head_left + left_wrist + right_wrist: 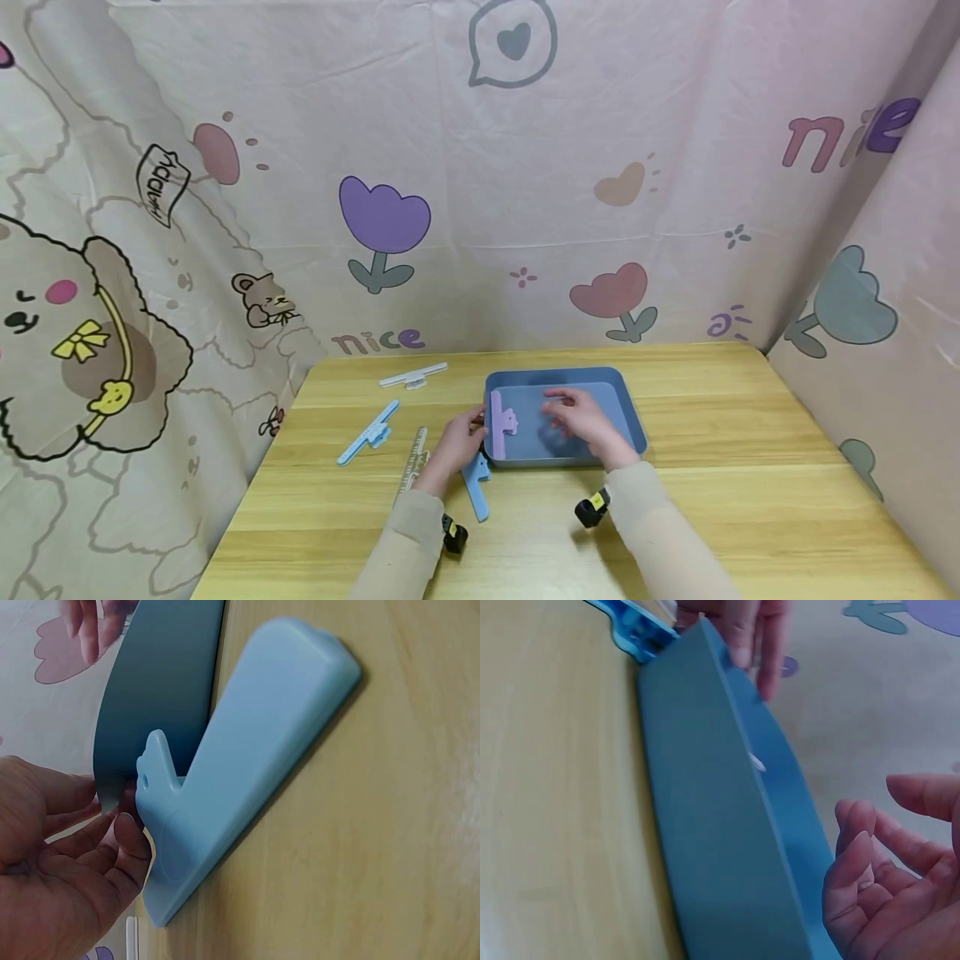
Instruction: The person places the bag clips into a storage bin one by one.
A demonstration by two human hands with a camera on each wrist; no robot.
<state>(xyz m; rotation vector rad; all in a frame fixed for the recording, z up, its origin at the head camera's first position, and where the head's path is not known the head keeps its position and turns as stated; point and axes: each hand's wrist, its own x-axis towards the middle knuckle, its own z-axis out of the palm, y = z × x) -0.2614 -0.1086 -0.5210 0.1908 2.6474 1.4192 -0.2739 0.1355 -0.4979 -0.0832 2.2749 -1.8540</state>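
A blue-grey rectangular tray point(615, 392) lies on the table. A purple clip point(498, 429) rests inside it along the left wall. My left hand point(457, 442) pinches the tray's near left corner between thumb and fingers, as the left wrist view shows. Right beside those fingers lies a blue clip point(247, 742), its long bar on the table just outside the tray. Over the tray's right half hovers my right hand point(585, 419), its fingers loosely bent with nothing in them. From the right wrist, the hand point(900, 877) appears above the tray's near wall point(705, 802).
Left of the tray lie a white clip point(415, 377) at the back, a light blue clip point(369, 433), and a pale patterned clip point(415, 458) partly behind my left hand. A printed curtain point(480, 208) hangs behind the wooden table point(720, 483).
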